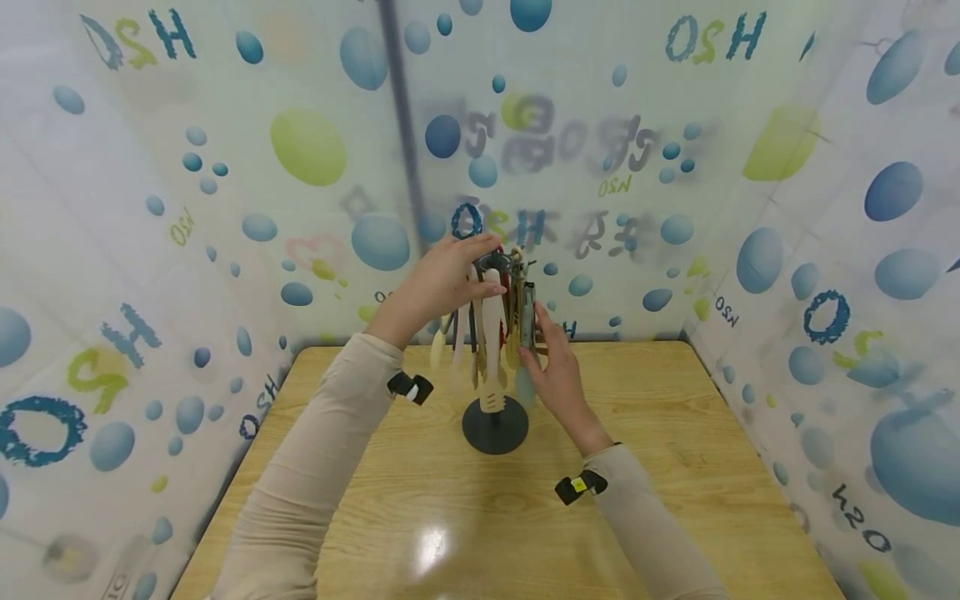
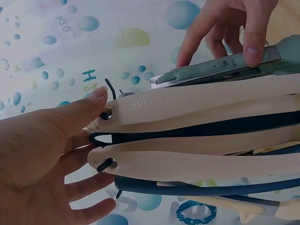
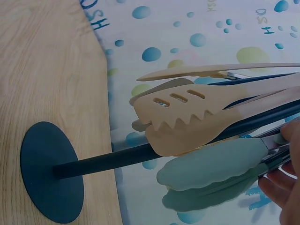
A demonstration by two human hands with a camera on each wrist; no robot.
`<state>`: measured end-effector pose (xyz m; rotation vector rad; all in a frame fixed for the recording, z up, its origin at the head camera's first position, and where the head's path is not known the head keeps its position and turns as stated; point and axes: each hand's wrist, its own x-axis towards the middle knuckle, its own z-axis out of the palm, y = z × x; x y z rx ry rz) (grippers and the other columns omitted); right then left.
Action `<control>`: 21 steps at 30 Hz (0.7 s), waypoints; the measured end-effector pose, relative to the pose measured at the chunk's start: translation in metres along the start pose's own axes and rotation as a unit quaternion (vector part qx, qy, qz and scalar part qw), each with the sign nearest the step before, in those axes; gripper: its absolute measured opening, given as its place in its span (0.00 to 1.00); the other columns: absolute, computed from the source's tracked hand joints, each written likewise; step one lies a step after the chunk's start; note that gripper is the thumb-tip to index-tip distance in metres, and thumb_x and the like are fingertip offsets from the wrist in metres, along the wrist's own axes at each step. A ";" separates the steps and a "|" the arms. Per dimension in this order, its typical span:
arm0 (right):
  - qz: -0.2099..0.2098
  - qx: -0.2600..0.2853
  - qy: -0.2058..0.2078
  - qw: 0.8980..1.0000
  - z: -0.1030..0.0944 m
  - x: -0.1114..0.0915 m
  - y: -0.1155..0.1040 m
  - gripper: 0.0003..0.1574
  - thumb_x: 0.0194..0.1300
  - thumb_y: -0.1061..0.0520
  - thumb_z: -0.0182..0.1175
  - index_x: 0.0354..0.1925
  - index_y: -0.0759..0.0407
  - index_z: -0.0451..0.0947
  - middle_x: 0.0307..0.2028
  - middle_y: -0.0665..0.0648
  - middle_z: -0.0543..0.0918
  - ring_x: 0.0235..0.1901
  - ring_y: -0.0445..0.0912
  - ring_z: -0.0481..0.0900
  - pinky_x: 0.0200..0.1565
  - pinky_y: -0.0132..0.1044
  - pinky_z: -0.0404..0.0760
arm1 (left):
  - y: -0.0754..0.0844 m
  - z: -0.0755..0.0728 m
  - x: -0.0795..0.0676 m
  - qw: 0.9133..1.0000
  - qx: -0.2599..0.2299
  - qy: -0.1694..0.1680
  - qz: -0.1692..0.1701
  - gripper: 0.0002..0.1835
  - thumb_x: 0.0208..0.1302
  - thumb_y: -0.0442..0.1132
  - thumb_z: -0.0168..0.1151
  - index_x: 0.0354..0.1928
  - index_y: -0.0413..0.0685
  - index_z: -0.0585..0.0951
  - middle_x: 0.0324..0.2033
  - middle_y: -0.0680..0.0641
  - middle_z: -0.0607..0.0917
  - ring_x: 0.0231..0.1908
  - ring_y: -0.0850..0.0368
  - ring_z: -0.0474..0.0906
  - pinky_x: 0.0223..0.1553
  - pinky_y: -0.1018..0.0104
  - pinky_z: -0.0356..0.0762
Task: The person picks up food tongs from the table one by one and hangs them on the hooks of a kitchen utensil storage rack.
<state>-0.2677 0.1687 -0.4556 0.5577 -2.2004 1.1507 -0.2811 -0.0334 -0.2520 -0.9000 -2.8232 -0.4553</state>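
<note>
A dark utensil stand (image 1: 480,437) rises from the table, hung around its top with kitchen utensils. My left hand (image 1: 450,271) is at the stand's top, its extended thumb and spread fingers around the hanging ends of the beige handles (image 2: 187,103). Green-tipped tongs (image 3: 211,166) hang at the right side; my right hand (image 1: 558,379) pinches them by the metal arms between thumb and fingers. Closest to the tongs in the right wrist view is a beige slotted turner (image 3: 176,105) with a toothed edge. A dark blue handle (image 2: 201,130) lies between the beige ones.
The stand's round base (image 3: 49,187) sits toward the back of the wooden table (image 1: 420,508). Curtain-like walls (image 1: 307,75) printed with bubbles and lettering close in the back and both sides.
</note>
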 end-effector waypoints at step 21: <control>0.040 -0.006 -0.015 0.999 -0.001 0.002 0.005 0.51 0.70 0.53 0.61 0.79 0.43 0.43 0.58 0.64 0.74 0.52 0.61 0.81 0.51 0.56 0.83 | -0.008 0.020 -0.002 0.999 -0.017 0.031 -0.006 0.41 0.69 0.59 0.58 0.78 0.59 0.54 0.77 0.49 0.59 0.75 0.41 0.56 0.74 0.43 0.56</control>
